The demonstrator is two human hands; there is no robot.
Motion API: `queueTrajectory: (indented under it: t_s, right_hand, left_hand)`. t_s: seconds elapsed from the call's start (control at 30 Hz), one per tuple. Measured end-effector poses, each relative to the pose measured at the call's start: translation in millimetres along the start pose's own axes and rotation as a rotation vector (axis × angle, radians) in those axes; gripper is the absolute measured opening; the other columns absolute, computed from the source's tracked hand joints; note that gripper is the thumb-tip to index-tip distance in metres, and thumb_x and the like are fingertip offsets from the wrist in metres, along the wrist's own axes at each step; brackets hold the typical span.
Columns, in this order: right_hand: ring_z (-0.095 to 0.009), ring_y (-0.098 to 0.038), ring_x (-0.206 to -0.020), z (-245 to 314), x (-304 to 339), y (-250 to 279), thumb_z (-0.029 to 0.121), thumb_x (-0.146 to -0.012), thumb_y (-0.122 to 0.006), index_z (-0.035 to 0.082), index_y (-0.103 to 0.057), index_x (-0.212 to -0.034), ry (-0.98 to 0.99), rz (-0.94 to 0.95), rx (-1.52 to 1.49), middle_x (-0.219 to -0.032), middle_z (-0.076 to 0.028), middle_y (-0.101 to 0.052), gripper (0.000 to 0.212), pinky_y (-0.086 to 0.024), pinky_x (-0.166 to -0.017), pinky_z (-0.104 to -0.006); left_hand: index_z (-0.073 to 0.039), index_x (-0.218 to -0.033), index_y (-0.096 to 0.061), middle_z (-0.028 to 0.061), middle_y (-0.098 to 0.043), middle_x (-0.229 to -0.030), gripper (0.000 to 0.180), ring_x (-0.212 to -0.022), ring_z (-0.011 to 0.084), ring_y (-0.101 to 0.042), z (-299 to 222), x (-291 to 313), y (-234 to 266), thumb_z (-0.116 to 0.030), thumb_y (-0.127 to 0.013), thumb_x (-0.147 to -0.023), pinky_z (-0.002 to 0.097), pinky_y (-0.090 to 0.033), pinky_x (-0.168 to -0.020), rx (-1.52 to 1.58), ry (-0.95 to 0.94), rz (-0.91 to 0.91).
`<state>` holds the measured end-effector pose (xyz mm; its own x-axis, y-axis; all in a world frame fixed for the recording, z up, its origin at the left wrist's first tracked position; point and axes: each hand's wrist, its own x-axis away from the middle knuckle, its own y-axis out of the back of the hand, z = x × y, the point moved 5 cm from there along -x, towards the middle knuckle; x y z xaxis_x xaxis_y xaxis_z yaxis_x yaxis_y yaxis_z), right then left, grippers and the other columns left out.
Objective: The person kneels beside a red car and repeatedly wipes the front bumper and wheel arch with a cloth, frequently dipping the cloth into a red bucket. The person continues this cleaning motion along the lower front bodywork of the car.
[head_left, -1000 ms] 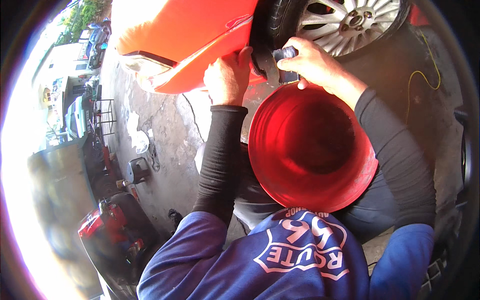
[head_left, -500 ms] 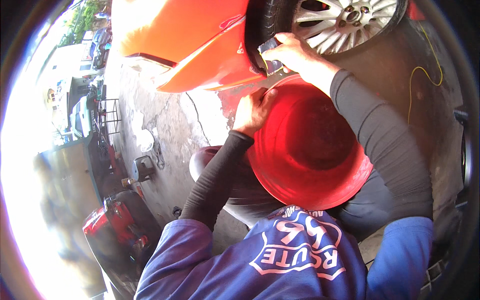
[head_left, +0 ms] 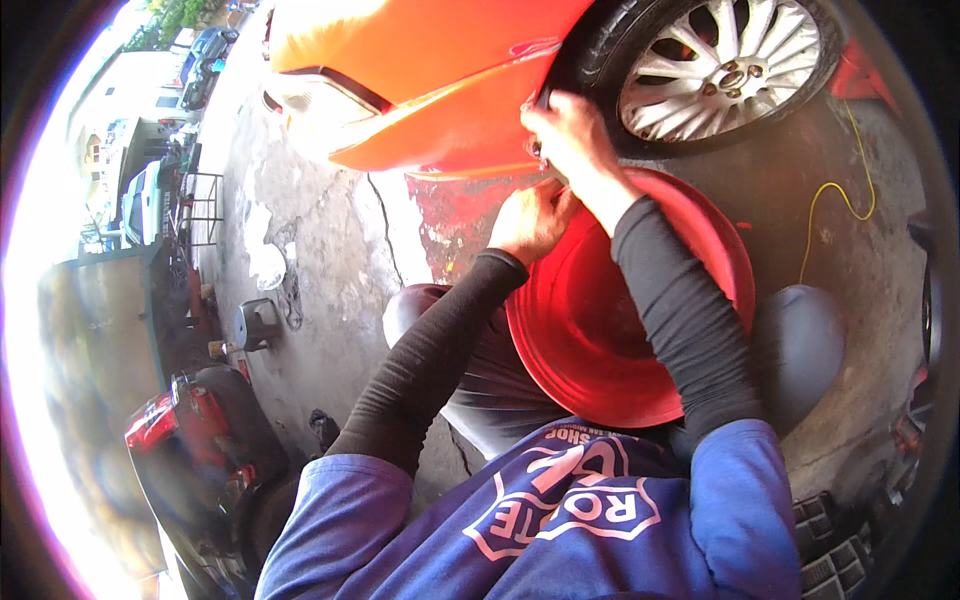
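A red basin (head_left: 560, 345) sits tilted in my lap, between my knees, its hollow partly covered by my right forearm. My left hand (head_left: 532, 222) is closed at its far-left rim; the fingertips are hidden beside my right wrist. Further up, my right hand (head_left: 578, 140) is curled at the rear edge of an orange-red car's bumper (head_left: 465, 115), close to the front tyre (head_left: 590, 70). A small dark block is in that hand, almost wholly covered by the fingers.
A pale-spoked wheel (head_left: 735, 80) stands at upper right. A thin yellow cord (head_left: 835, 187) lies on the concrete floor. To the left are a grey stool (head_left: 257, 324) and a black-and-red machine (head_left: 205, 430). Dark grid-like pieces (head_left: 835, 560) lie at lower right.
My right forearm has swung left across the basin, and the right hand has turned, hiding most of the dark block. My left hand sits slightly lower. The whole view has shifted.
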<state>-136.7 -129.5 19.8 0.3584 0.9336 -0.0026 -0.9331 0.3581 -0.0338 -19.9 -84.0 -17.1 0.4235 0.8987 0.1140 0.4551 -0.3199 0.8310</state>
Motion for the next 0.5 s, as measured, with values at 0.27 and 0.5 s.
queueTrajectory:
  t_s: [0.27, 0.5]
  right_hand:
    - [-0.045, -0.06, -0.076, 2.4, 1.1, -1.6, 0.024, -0.078, -0.063, -0.002, -0.062, -0.081, 0.17, 0.097, 0.501, -0.08, -0.024, -0.063, 0.025, -0.05, -0.071, -0.0497]
    - [-0.031, -0.064, -0.085, 1.1, 13.3, 49.8, 0.02, -0.085, -0.053, 0.004, -0.063, -0.075, 0.837, 0.045, 0.74, -0.084, -0.015, -0.061, 0.021, -0.052, -0.075, -0.041]
  left_hand:
    - [0.001, -0.09, -0.066, 0.028, -0.066, -0.084, 0.044, -0.086, 0.0443, -0.065, -5.1, 2.1, -0.2, -0.041, -0.052, -0.096, 0.0497, -0.052, -0.078, 0.0, -0.054, -0.048]
    - [0.001, -0.089, -0.066, 0.0283, -0.066, -0.083, 0.05, -0.087, 0.0447, -0.065, -15.1, 4.7, 6.3, -0.048, -0.054, -0.094, 0.0488, -0.051, -0.077, 0.025, 0.004, -0.018]
